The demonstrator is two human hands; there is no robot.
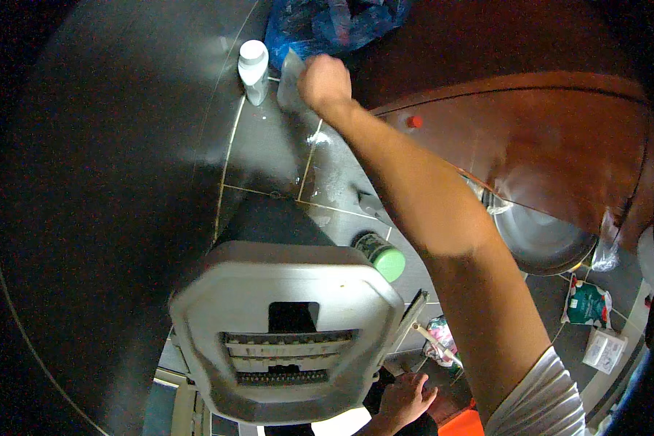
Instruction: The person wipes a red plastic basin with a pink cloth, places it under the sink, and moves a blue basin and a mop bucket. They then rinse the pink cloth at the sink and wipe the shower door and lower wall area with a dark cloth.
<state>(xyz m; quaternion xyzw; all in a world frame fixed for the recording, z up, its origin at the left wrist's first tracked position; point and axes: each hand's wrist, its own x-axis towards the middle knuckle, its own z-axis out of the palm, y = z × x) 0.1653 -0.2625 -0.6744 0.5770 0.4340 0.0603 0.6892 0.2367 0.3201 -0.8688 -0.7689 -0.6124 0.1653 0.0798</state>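
My right hand reaches up to the top centre, its fingers curled around a translucent greyish piece whose exact kind I cannot tell. Just left of it a white bottle with a white cap stands on dark tiles, and a blue plastic bag lies behind. Low in the view my left hand is empty with its fingers apart, beside dark clothing. A silver-grey octagonal housing with a slotted opening fills the lower centre, and a dark jar with a green lid is at its right.
Reddish-brown panels border the right side, with a round metal vessel beneath. A green packet and a white box lie farther right. A large dark surface covers the left. Wet patches mark the tiles.
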